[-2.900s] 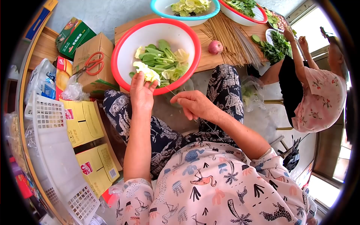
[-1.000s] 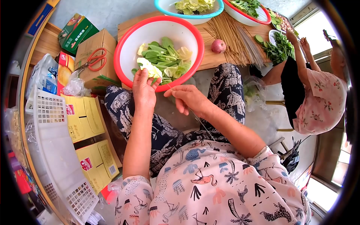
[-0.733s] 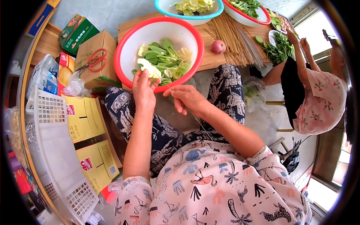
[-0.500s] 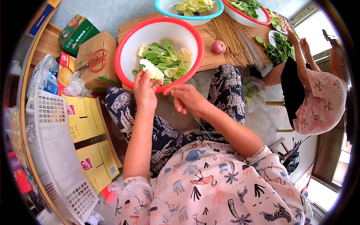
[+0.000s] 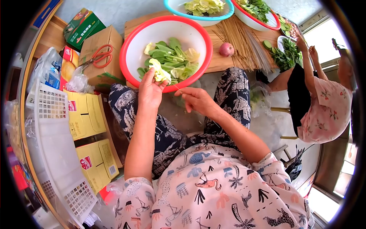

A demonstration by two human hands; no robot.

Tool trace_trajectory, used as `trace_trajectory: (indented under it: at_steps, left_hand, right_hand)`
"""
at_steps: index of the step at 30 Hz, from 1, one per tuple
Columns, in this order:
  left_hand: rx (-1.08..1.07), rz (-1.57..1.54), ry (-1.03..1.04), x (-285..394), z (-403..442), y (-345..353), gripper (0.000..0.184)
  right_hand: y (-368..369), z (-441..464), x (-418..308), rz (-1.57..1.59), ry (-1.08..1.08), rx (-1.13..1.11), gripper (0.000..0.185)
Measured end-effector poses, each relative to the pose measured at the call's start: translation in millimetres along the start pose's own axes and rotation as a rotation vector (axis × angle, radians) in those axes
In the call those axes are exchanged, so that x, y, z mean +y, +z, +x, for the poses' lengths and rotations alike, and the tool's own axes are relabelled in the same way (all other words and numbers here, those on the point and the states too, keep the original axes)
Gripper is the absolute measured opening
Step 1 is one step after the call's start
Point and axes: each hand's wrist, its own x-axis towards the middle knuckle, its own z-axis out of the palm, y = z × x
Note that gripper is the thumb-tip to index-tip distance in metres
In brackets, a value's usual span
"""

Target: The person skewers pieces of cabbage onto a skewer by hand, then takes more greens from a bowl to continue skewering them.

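Observation:
My left hand point(image 5: 150, 91) is closed on a pale yellow-green cabbage leaf point(image 5: 159, 70) over the near rim of a white bowl point(image 5: 131, 49) with a red edge. Inside the bowl lie dark green leafy stalks point(image 5: 167, 53) and more pale leaves. To the right, my right hand point(image 5: 199, 100) pinches a thin skewer point(image 5: 177, 87) whose tip points toward the leaf. Whether the tip touches the leaf I cannot tell.
Bamboo skewers point(image 5: 240, 40) and a red onion point(image 5: 226, 49) lie on the wooden board point(image 5: 215, 63). Behind stand a blue-rimmed bowl point(image 5: 213, 20) and another red-rimmed bowl point(image 5: 259, 24). Scissors point(image 5: 101, 56) rest on a carton at left. Another person point(image 5: 324, 107) sits at right.
The view has shifted slightly, so the bowl and board sit a little further right. Both hands keep their holds, with the leaf turned a little in the left.

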Motion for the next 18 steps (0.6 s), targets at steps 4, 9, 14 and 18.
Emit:
trace_trajectory:
  at_steps: [4, 9, 14, 18]
  left_hand:
    - [-0.027, -0.01, -0.004, 0.2, -0.2, 1.1, 0.016]
    - [-0.044, -0.011, 0.004, 1.6, -3.6, 3.8, 0.016]
    - [-0.071, 0.004, 0.0, 1.9, -5.3, 3.7, 0.015]
    - [-0.072, 0.005, 0.003, 2.7, -6.6, 5.3, 0.014]
  right_hand:
    - [-0.9, 4.4, 9.4, 0.051, -0.009, 0.031, 0.022]
    - [-0.6, 9.7, 20.1, 0.071, -0.027, 0.038, 0.021]
    - [0.9, 10.9, 21.7, 0.096, -0.036, 0.046, 0.019]
    - [0.2, 10.3, 17.1, 0.1, -0.024, 0.048, 0.019]
